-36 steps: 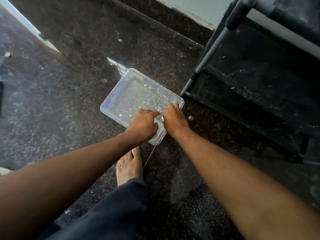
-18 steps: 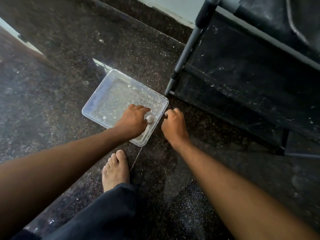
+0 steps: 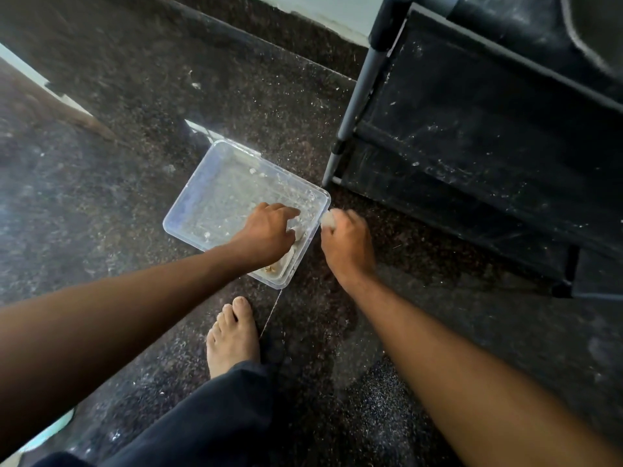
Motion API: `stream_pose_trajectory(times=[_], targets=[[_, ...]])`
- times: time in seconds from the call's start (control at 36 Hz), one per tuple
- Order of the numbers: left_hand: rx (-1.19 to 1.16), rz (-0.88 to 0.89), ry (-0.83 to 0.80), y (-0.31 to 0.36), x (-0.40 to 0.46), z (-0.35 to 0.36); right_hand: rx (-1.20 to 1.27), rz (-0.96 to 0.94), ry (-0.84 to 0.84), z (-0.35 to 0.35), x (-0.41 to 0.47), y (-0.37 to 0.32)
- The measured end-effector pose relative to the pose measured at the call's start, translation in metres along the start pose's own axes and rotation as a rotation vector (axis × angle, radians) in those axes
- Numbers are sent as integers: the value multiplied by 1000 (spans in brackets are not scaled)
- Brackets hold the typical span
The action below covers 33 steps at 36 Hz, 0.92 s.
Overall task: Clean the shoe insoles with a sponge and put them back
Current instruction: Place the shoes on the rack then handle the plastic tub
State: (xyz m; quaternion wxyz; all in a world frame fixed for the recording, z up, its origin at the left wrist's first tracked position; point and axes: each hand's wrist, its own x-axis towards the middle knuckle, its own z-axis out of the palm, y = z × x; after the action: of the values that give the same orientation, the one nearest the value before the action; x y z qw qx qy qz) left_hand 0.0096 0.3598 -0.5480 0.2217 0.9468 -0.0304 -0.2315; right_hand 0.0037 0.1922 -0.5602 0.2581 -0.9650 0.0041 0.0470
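Note:
A clear plastic tray (image 3: 188, 210) with water and white flecks sits on the dark speckled floor. My left hand (image 3: 266, 235) reaches into its near right corner, fingers curled down over a pale sponge (image 3: 298, 233) that lies against the tray wall. My right hand (image 3: 349, 244) is just outside the tray's right edge and pinches a small whitish sponge piece (image 3: 328, 220) at its fingertips. No insole or shoe shows in this view.
A black shoe rack (image 3: 488, 129) with a grey post (image 3: 357, 106) stands at the right, close to the tray's far corner. My bare foot (image 3: 232, 335) and a dark trouser leg (image 3: 202, 419) are below the tray. The wall base runs along the top.
My right hand has drawn away from the left, out over the tray's right edge, taking the small whitish piece with it. The left hand stays in the tray corner.

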Motion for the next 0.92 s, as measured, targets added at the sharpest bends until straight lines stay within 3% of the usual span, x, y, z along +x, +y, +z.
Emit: stream_pose_trajectory(times=[0.11,0.22,0.36,0.42,0.44,0.47,0.53,0.56,0.58,0.61,0.67,0.72,0.81,0.83,0.92], targets=[[-71,-49,-2,0,8,-13,-113,-240,-5,6,17,-12],[-138,-135,6,-1,15,-16,-210,-303,-123,10,28,-23],[-290,-265,32,2,33,-23,-322,-332,-119,9,33,-28],[-193,-269,-7,-7,9,2,-368,-357,-152,11,33,-29],[-34,-365,43,-20,-21,20,-384,-363,-169,12,34,-29],[-53,-424,88,-29,-63,49,-390,-364,-180,14,35,-29],[-68,-454,6,-30,-91,75,-392,-361,-198,17,37,-30],[108,-389,40,-39,-77,69,-393,-357,-206,18,38,-30],[81,-294,8,-31,-52,46,-391,-353,-211,19,40,-30],[-151,-299,-62,-14,-7,13,-383,-349,-215,19,41,-30],[-363,-283,35,5,19,-13,-354,-352,-211,19,41,-29],[-387,-250,94,33,-5,-27,-306,-355,-191,20,40,-27],[-469,8,572,94,-96,-56,-201,-334,-123,19,37,-19],[-515,54,633,112,-114,-64,-148,-314,-84,18,36,-16],[-550,183,617,117,-117,-69,12,-190,58,12,29,-1]])
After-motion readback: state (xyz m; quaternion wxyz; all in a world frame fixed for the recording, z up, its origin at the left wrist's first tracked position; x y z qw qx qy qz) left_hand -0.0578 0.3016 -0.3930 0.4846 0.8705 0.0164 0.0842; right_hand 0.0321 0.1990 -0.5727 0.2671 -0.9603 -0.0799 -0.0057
